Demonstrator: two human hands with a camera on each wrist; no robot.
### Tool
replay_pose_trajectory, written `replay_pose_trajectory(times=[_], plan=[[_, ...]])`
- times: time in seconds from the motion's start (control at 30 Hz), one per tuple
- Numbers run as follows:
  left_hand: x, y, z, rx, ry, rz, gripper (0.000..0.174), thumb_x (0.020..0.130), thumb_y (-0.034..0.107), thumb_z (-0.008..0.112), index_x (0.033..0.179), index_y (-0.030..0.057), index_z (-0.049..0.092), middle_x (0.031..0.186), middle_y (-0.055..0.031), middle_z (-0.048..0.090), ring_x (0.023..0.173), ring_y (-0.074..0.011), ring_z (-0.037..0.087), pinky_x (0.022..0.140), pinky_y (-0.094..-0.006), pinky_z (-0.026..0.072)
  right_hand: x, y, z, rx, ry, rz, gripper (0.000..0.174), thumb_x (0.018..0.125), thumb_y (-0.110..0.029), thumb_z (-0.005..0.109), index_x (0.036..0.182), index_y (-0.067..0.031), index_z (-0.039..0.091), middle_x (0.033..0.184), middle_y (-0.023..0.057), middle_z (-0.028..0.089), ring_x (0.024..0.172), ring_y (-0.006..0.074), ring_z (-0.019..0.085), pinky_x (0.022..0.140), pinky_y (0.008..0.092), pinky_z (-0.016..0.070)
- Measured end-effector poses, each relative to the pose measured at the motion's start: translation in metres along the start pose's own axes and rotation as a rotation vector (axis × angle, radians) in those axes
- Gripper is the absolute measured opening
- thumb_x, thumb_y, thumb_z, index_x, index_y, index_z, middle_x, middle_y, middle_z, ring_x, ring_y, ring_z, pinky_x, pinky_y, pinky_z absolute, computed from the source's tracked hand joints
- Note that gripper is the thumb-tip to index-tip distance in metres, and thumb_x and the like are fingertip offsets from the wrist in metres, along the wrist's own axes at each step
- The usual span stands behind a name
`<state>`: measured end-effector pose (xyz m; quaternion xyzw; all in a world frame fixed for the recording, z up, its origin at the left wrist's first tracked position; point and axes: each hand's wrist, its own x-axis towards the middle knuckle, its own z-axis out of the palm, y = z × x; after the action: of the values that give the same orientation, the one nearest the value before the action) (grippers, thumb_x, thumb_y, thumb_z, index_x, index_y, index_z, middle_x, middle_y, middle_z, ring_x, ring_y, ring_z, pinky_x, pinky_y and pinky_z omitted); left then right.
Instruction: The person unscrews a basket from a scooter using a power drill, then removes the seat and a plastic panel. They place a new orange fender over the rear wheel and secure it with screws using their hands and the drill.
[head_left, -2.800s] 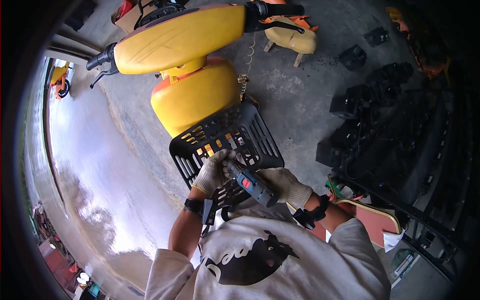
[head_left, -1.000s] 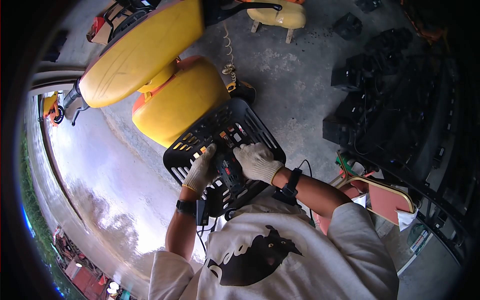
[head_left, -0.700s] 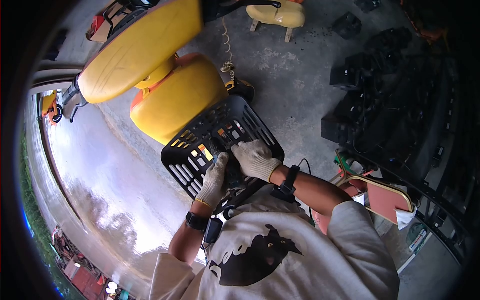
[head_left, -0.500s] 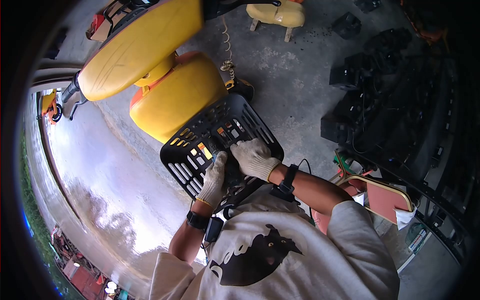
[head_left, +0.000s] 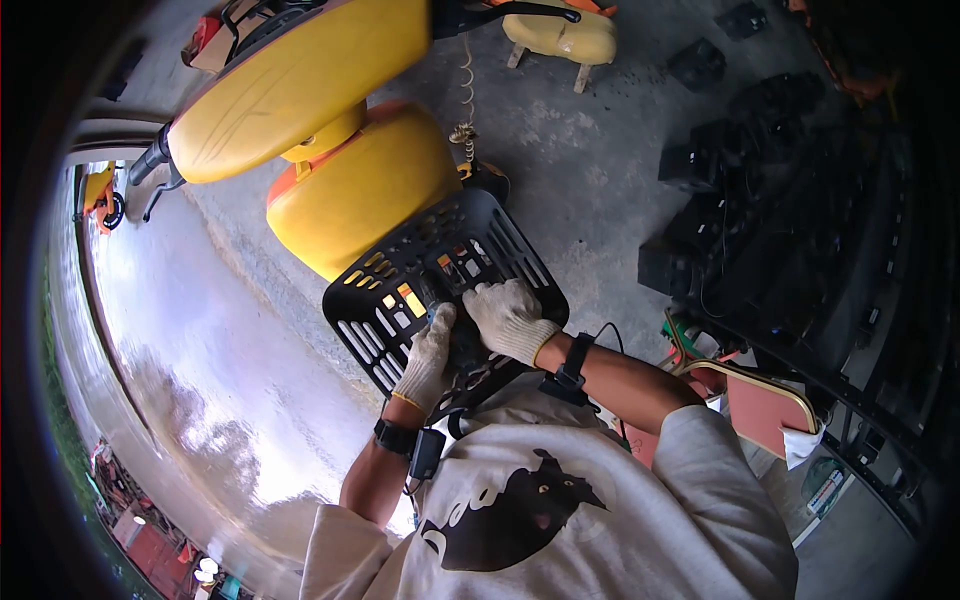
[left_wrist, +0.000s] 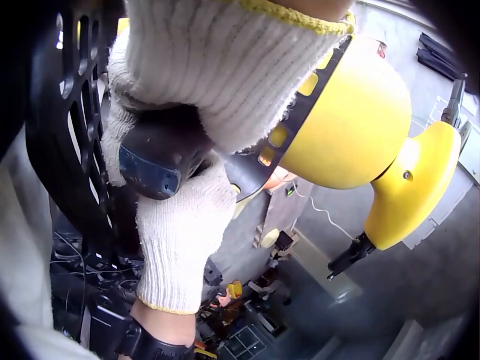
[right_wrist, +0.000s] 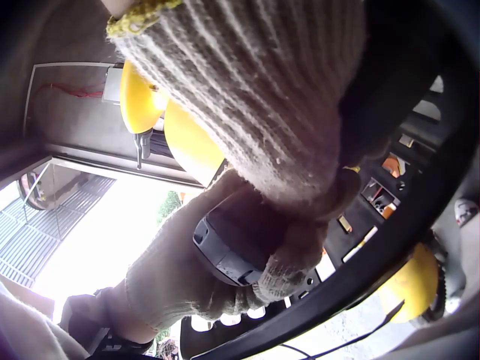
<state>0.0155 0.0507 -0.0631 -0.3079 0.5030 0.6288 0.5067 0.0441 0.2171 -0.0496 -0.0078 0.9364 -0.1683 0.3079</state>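
A dark power drill stands inside the black slotted basket on the front of a yellow scooter. My left hand, in a white knit glove, grips the drill from the left with its thumb along the body. From the other side my gloved right hand also holds it, fingers curled round it. In the left wrist view the drill's end shows between both gloves. The right wrist view shows its end with fingers wrapped round it. The drill's tip is hidden down in the basket.
The scooter's handlebar cover rises beyond the basket. Black boxes stand on the floor to the right, near a dark metal rack. A pink padded chair part lies at lower right. A yellow seat-like piece sits on wooden legs.
The drill has gone from lying tilted towards the shirt to standing down in the basket. My right hand has moved forward and left; my left hand has shifted right onto the drill.
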Motion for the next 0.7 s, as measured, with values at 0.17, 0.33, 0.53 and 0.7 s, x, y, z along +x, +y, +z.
replay_pose_trajectory(times=[0.17, 0.33, 0.53, 0.7], plan=[[0.003, 0.000, -0.006, -0.071, -0.086, -0.008, 0.057, 0.098, 0.044, 0.066, 0.135, 0.0013, 0.055, 0.125, -0.0123, 0.066, 0.110, -0.0262, 0.067, 0.098, -0.0418, 0.0550, 0.002, -0.001, -0.002, -0.045, -0.004, -0.012, 0.028, 0.087, -0.017, 0.066, 0.113, -0.0072, 0.065, 0.111, 0.0128, 0.071, 0.101, 0.0271, 0.072, 0.084, 0.0435, 0.0542], [0.003, 0.000, -0.004, -0.159, -0.175, 0.004, 0.054, 0.099, 0.042, 0.066, 0.135, 0.0027, 0.056, 0.125, -0.0113, 0.066, 0.111, -0.0258, 0.066, 0.099, -0.0418, 0.0542, 0.003, 0.001, -0.004, -0.035, 0.017, -0.030, 0.022, 0.087, -0.017, 0.065, 0.107, -0.0078, 0.067, 0.105, 0.0127, 0.072, 0.096, 0.0276, 0.073, 0.080, 0.0433, 0.0549], [0.004, 0.001, -0.006, -0.142, -0.096, -0.029, 0.050, 0.098, 0.041, 0.067, 0.132, 0.0057, 0.058, 0.119, -0.0073, 0.067, 0.106, -0.0224, 0.064, 0.098, -0.0401, 0.0537, 0.002, 0.001, -0.002, -0.085, 0.067, -0.050, 0.018, 0.088, -0.017, 0.064, 0.103, -0.0089, 0.070, 0.099, 0.0118, 0.074, 0.092, 0.0267, 0.074, 0.079, 0.0421, 0.0555], [-0.003, 0.001, 0.006, -0.210, -0.219, 0.027, 0.051, 0.097, 0.043, 0.068, 0.133, 0.0080, 0.058, 0.125, -0.0066, 0.066, 0.112, -0.0228, 0.063, 0.100, -0.0415, 0.0518, 0.005, 0.003, -0.007, -0.191, 0.120, -0.087, 0.015, 0.089, -0.016, 0.062, 0.099, -0.0090, 0.072, 0.096, 0.0111, 0.074, 0.092, 0.0278, 0.074, 0.079, 0.0419, 0.0564]])
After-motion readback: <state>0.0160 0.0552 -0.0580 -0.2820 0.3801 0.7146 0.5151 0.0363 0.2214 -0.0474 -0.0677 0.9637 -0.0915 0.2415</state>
